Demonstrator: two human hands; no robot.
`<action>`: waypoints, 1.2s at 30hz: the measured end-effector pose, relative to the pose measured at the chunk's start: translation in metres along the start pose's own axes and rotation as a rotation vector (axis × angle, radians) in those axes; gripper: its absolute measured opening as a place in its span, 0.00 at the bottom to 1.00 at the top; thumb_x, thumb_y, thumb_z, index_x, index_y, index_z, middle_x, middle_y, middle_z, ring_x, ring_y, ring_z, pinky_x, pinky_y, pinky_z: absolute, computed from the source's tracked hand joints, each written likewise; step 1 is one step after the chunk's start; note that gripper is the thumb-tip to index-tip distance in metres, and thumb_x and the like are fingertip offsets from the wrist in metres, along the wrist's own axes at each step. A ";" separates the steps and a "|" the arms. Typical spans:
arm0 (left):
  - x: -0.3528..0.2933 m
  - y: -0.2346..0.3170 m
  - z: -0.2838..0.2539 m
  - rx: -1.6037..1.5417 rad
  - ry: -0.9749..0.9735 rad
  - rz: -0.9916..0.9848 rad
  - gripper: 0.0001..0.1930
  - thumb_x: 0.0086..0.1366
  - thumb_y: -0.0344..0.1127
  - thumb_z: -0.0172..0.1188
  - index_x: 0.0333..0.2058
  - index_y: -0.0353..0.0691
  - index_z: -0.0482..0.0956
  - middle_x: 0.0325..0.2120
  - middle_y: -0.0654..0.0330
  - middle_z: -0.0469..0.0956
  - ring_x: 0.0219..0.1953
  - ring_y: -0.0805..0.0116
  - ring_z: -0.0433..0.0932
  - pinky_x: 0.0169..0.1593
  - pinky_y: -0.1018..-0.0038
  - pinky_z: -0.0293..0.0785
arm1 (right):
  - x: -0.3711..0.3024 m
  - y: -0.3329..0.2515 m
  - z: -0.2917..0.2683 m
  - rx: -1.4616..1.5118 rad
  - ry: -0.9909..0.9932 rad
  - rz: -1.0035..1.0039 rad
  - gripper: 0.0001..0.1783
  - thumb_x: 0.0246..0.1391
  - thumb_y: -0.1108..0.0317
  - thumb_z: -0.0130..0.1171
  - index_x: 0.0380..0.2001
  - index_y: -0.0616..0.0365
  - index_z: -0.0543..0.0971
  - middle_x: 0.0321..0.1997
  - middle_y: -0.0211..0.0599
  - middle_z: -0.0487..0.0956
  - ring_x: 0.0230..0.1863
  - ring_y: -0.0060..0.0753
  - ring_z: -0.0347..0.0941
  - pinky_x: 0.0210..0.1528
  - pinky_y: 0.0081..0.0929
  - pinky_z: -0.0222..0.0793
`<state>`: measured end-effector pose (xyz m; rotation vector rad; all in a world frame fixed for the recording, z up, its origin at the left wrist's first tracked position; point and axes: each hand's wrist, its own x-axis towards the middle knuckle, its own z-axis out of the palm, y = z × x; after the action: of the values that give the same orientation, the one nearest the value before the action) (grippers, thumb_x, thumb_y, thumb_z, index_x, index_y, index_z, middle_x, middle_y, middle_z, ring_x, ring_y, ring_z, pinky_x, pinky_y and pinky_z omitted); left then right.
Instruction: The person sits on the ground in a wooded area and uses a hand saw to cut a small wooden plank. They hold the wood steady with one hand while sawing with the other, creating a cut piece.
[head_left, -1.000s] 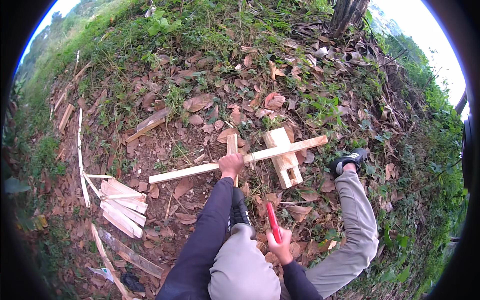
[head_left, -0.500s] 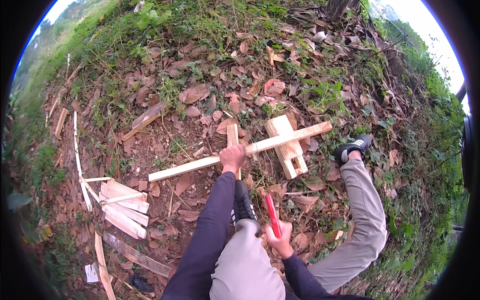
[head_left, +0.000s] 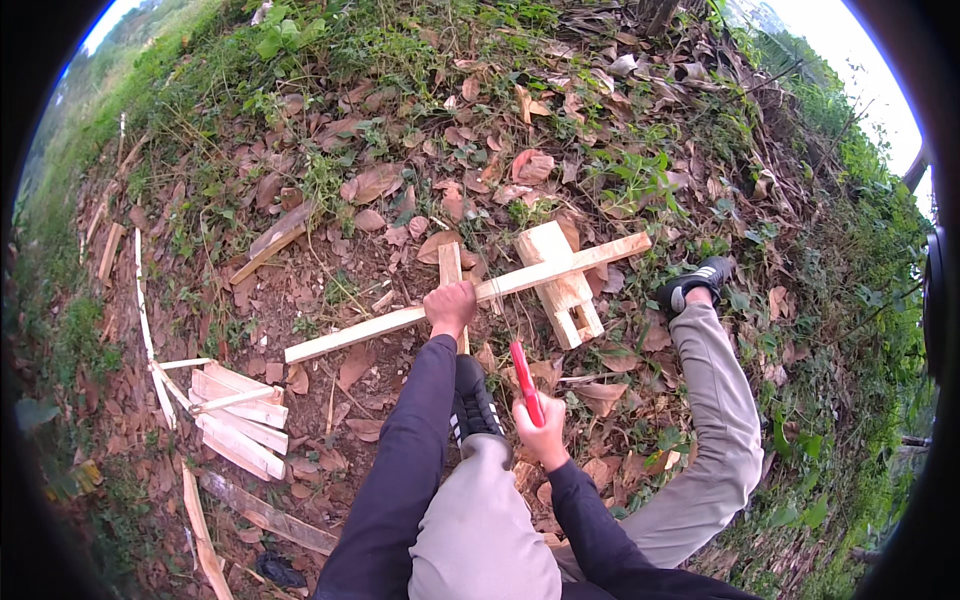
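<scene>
Outdoors on leaf-strewn ground (head_left: 350, 365), apparently bracing a long beam (head_left: 510, 284) at centre with fingers of left hand (head_left: 451, 306) clamped on it and those of right hand (head_left: 541, 428) closed around a red tool (head_left: 524, 372), probably needing steadiness next.

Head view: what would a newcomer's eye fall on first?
Probably the long pale wooden bar slanting across the middle, held by the left hand and lying over a notched wooden block. Next, the bright red tool in the right hand, just below centre. Lower left lies a fan of pale wood strips.
</scene>
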<state>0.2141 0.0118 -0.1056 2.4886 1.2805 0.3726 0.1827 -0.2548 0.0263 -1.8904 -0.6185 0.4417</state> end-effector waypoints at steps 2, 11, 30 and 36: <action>-0.003 0.002 -0.002 0.010 -0.024 -0.042 0.27 0.67 0.46 0.42 0.19 0.37 0.85 0.19 0.43 0.80 0.23 0.43 0.82 0.32 0.52 0.79 | -0.041 0.002 -0.018 0.015 -0.034 -0.016 0.14 0.49 0.73 0.61 0.15 0.60 0.69 0.09 0.32 0.63 0.11 0.20 0.61 0.17 0.28 0.56; -0.002 -0.001 0.001 0.039 -0.032 0.024 0.27 0.67 0.45 0.42 0.19 0.37 0.84 0.20 0.43 0.81 0.23 0.43 0.83 0.31 0.52 0.79 | 0.020 -0.010 0.001 -0.025 -0.088 -0.157 0.22 0.53 0.62 0.72 0.15 0.58 0.71 0.11 0.37 0.66 0.11 0.39 0.61 0.20 0.34 0.59; -0.002 0.003 -0.001 0.052 0.016 -0.019 0.28 0.67 0.47 0.42 0.19 0.36 0.85 0.19 0.42 0.80 0.23 0.42 0.83 0.31 0.52 0.79 | -0.064 0.004 -0.033 0.014 -0.027 -0.083 0.10 0.49 0.73 0.60 0.16 0.61 0.73 0.09 0.35 0.66 0.10 0.23 0.63 0.17 0.28 0.58; 0.002 0.000 0.004 0.062 0.059 -0.045 0.27 0.67 0.46 0.43 0.18 0.36 0.84 0.19 0.42 0.80 0.22 0.42 0.82 0.30 0.51 0.79 | -0.020 0.003 -0.018 0.008 -0.029 -0.010 0.12 0.49 0.74 0.60 0.15 0.61 0.72 0.10 0.37 0.68 0.10 0.27 0.64 0.18 0.29 0.59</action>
<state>0.2164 0.0129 -0.1095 2.5122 1.3883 0.4039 0.1778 -0.2815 0.0308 -1.8756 -0.6438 0.4652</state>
